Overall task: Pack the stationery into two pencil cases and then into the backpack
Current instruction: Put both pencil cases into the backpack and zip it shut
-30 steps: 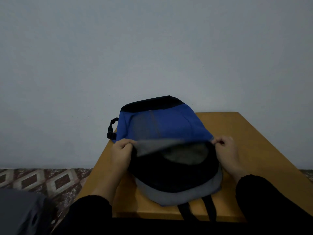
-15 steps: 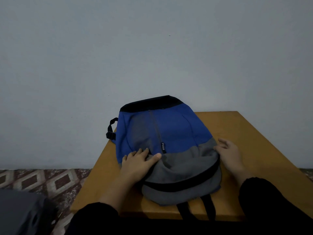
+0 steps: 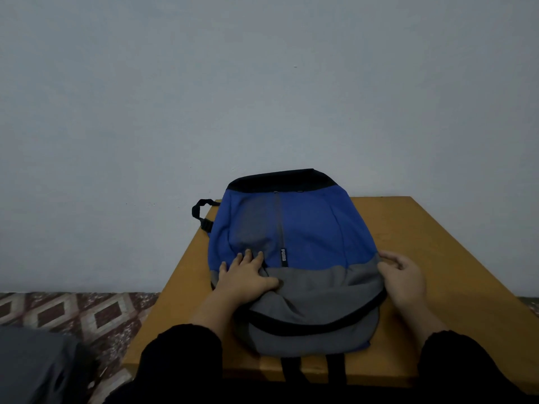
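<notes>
We see the blue, grey and black backpack (image 3: 306,243) lying flat on the wooden desk (image 3: 437,243), its black top edge at twelve o'clock toward the wall and its two black straps hanging over the desk's near edge at six o'clock. Our left hand (image 3: 245,277) lies open, palm down with fingers spread, on the bag's nine o'clock side where blue meets grey. Our right hand (image 3: 404,279) rests loosely open against the bag's three o'clock edge, fingers curled lightly at the fabric, gripping nothing we can make out.
</notes>
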Demonstrator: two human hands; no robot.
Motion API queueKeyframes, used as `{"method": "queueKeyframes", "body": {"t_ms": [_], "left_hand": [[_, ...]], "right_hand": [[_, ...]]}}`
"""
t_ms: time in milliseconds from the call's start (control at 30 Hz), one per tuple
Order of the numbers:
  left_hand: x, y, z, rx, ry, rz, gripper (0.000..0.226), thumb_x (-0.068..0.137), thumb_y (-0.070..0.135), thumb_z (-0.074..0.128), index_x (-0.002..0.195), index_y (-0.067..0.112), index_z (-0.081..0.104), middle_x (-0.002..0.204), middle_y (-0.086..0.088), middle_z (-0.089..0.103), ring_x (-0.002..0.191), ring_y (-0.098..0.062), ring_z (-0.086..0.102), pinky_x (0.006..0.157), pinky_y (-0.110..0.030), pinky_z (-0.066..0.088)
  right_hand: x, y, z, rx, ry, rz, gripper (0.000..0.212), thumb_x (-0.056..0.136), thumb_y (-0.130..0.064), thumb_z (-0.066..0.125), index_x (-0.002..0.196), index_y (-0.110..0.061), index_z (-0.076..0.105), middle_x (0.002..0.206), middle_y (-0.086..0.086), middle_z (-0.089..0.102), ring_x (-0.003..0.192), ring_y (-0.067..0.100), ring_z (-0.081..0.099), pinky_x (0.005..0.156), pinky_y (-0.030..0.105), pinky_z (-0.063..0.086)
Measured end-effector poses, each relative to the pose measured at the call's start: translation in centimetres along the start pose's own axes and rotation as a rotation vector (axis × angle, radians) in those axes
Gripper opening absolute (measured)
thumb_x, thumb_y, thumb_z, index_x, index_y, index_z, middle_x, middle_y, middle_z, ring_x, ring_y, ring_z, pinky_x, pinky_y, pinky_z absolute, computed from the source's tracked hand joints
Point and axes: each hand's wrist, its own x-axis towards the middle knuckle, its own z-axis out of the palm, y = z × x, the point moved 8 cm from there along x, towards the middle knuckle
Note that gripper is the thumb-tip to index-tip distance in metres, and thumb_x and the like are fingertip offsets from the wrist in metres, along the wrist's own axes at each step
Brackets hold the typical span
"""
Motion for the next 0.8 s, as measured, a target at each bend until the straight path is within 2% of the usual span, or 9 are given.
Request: {"method": "queueKeyframes", "body": {"t_ms": [200,267,333,400,433,500,600,700,800], "left_hand": [[0.6,0.4,0.1,-0.043,-0.008,-0.014,0.076,0.088,0.056,0.043,0.153,0.03,0.012,0.161,-0.001,-0.001,0.148,-0.021,0.001,0.117,-0.052,0.0],[0.4,0.7,-0.8,-0.049,-0.03,-0.049,0.06,0.087,0.045,0.045,0.144,0.028,0.037,0.157,-0.004,0.023,0.143,-0.025,0.02,0.115,-0.055,0.006],[-0.3,1.5,-2.6,-0.031,0.029,-0.089,0.026,0.085,0.035,0.046,0.1,0.022,0.064,0.113,-0.003,0.06,0.117,-0.026,0.049,0.112,-0.058,0.013],[-0.9,2.9,-4.7,0.06,0.238,-0.086,0.027,0.087,0.035,0.044,0.07,0.018,0.056,0.081,0.001,0.057,0.105,-0.026,0.053,0.111,-0.055,0.02],[-1.3,4.1,-5.5,0.135,0.361,-0.035,0.031,0.089,0.038,0.042,0.072,0.018,0.058,0.086,0.0,0.058,0.108,-0.027,0.051,0.11,-0.053,0.023],[-2.0,6.9,-5.4,0.161,0.486,0.138,0.036,0.093,0.046,0.039,0.101,0.021,0.065,0.118,-0.002,0.06,0.122,-0.025,0.044,0.11,-0.049,0.024],[-2.2,10.0,-1.6,0.129,0.211,0.357,0.051,0.094,0.057,0.036,0.141,0.038,0.039,0.157,0.002,0.022,0.146,-0.019,0.009,0.117,-0.052,0.001],[-1.9,10.9,2.5,0.224,-0.027,0.409,0.059,0.093,0.067,0.023,0.148,0.049,0.009,0.161,0.006,-0.006,0.146,-0.023,-0.016,0.115,-0.053,-0.013],[-1.5,10.6,4.5,0.235,-0.121,0.36,0.059,0.091,0.07,0.013,0.146,0.052,-0.001,0.16,0.005,-0.011,0.145,-0.027,-0.019,0.114,-0.053,-0.017]], "right_hand": [[-0.1,0.6,-1.3,0.169,0.137,-0.002,0.026,0.095,-0.008,0.046,0.102,-0.01,0.071,0.085,0.003,0.067,0.076,0.019,0.06,0.072,0.034,0.051],[0.8,1.5,-1.5,0.141,0.144,0.027,0.025,0.096,-0.012,0.048,0.111,-0.017,0.068,0.102,0.004,0.069,0.093,0.022,0.063,0.086,0.04,0.053],[1.5,1.6,-0.6,0.036,0.034,0.022,0.033,0.098,-0.014,0.051,0.13,-0.019,0.057,0.124,0.0,0.062,0.112,0.022,0.059,0.1,0.043,0.048],[1.5,1.3,0.6,-0.048,-0.088,0.002,0.044,0.099,-0.013,0.049,0.142,-0.018,0.045,0.13,-0.004,0.057,0.119,0.021,0.055,0.105,0.043,0.044],[1.3,1.0,1.0,-0.098,-0.128,-0.019,0.045,0.099,-0.013,0.048,0.144,-0.02,0.043,0.129,-0.006,0.056,0.119,0.02,0.054,0.105,0.043,0.044],[1.2,0.8,1.5,-0.192,-0.17,-0.074,0.044,0.099,-0.015,0.045,0.141,-0.026,0.047,0.13,-0.008,0.059,0.116,0.018,0.057,0.101,0.043,0.048],[1.3,1.2,1.8,-0.225,-0.213,-0.096,0.037,0.095,-0.024,0.047,0.127,-0.037,0.058,0.118,-0.013,0.066,0.104,0.015,0.063,0.091,0.043,0.055],[1.4,1.3,1.7,-0.176,-0.209,-0.059,0.034,0.089,-0.031,0.049,0.119,-0.04,0.063,0.115,-0.014,0.066,0.102,0.015,0.063,0.089,0.044,0.055],[1.0,0.8,1.3,-0.173,-0.156,-0.044,0.035,0.094,-0.028,0.048,0.126,-0.031,0.06,0.123,-0.006,0.064,0.104,0.018,0.062,0.09,0.043,0.054]]}}
